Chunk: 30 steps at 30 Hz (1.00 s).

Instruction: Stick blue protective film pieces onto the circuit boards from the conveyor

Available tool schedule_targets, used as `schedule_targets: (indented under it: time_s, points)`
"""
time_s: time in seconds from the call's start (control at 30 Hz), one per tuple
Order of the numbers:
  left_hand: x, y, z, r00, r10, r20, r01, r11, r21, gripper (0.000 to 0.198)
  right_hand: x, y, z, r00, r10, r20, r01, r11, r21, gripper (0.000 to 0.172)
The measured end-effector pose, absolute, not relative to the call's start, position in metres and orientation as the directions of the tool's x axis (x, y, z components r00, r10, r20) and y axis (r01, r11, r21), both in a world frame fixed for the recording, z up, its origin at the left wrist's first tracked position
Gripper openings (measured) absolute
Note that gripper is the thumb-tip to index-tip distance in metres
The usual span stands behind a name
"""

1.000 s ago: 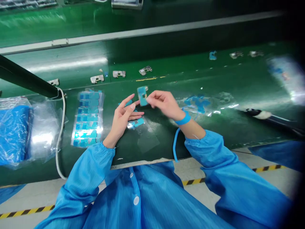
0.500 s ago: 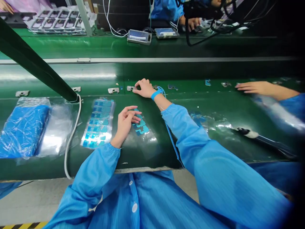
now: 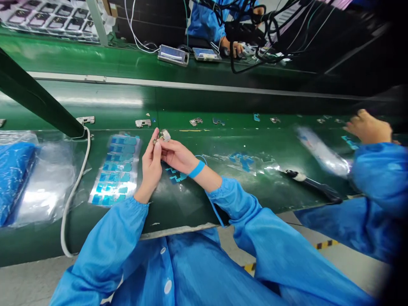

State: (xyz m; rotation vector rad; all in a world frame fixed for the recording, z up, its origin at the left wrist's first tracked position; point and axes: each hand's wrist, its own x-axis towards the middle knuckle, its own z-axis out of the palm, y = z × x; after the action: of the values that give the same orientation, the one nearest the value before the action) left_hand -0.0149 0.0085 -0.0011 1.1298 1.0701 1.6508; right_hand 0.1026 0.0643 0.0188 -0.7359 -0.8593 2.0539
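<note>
A small circuit board with silvery metal parts [image 3: 165,135] is pinched between my two hands above the bench. My left hand [image 3: 151,168] grips its left end with thumb and fingers. At the other end, my right hand [image 3: 180,156] has its fingertips closed on it; a blue wrist strap [image 3: 196,169] circles that wrist. Below my right hand lies a clear sheet with blue film pieces [image 3: 177,176], partly covered by the hand. To the left is a fuller sheet of blue film stickers [image 3: 116,170]. Similar boards [image 3: 143,123] lie in a row just beyond.
A green post [image 3: 41,93] and white cable [image 3: 75,191] stand left, beside a plastic-wrapped blue pack [image 3: 15,178]. Rightward lie blue scraps [image 3: 241,161] and a black-handled tool [image 3: 314,185]. A co-worker's hand [image 3: 369,127] is at far right; another person sits opposite.
My right hand has picked the board up from the row and brought it nearer. My left hand has risen from above the film sheet to hold it too. The view has shifted right.
</note>
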Motion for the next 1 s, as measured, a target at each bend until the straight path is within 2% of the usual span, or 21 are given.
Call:
schedule_targets:
  time_s: [0.13,0.2,0.27,0.33,0.4,0.43,0.5,0.57,0.67,0.73,0.87,1.0]
  points:
    - [-0.018,0.013,-0.007,-0.220,0.951,0.218,-0.255,-0.272,0.928,0.053,0.120,0.059,0.020,-0.326,0.944,-0.050,-0.281,-0.147,-0.948,0.049]
    - [-0.015,0.013,-0.008,-0.180,0.966,0.188,-0.338,-0.240,0.910,0.050,0.125,0.057,0.019,-0.267,0.964,-0.018,-0.222,-0.079,-0.972,0.052]
    - [-0.012,0.012,-0.007,-0.118,0.980,0.162,-0.419,-0.197,0.886,0.051,0.130,0.053,0.016,-0.329,0.942,-0.061,-0.222,-0.140,-0.965,0.054]
    - [-0.011,0.011,-0.006,-0.094,0.987,0.134,-0.465,-0.162,0.870,0.052,0.139,0.047,0.013,-0.408,0.910,-0.075,-0.144,-0.145,-0.979,0.053]
    - [-0.014,0.012,-0.004,-0.143,0.987,0.077,-0.494,-0.139,0.858,0.051,0.156,0.042,0.008,-0.428,0.904,0.005,0.085,0.046,-0.995,0.052]
    - [-0.017,0.014,-0.003,-0.173,0.984,0.036,-0.512,-0.121,0.850,0.049,0.168,0.040,0.005,-0.448,0.891,0.074,0.220,0.190,-0.957,0.052]
    - [-0.022,0.016,-0.003,-0.180,0.982,-0.058,-0.555,-0.053,0.830,0.050,0.195,0.037,-0.004,-0.566,0.804,0.184,0.410,0.467,-0.783,0.054]
    - [-0.024,0.019,-0.005,-0.109,0.983,-0.150,-0.582,0.059,0.811,0.054,0.217,0.034,-0.014,-0.712,0.685,0.155,0.474,0.632,-0.614,0.056]
    - [-0.020,0.019,-0.010,-0.010,0.965,-0.260,-0.524,0.217,0.824,0.048,0.232,0.029,-0.028,-0.765,0.639,0.082,0.551,0.715,-0.430,0.054]
    - [-0.016,0.018,-0.014,0.001,0.955,-0.296,-0.463,0.263,0.846,0.040,0.231,0.028,-0.036,-0.759,0.643,0.104,0.572,0.734,-0.367,0.046]
    - [-0.013,0.017,-0.018,0.000,0.957,-0.290,-0.407,0.264,0.874,0.032,0.222,0.030,-0.040,-0.749,0.607,0.265,0.549,0.793,-0.263,0.035]
    - [-0.016,0.018,-0.020,0.006,0.961,-0.278,-0.383,0.259,0.887,0.036,0.222,0.027,-0.022,-0.801,0.400,0.446,0.423,0.905,-0.051,0.023]
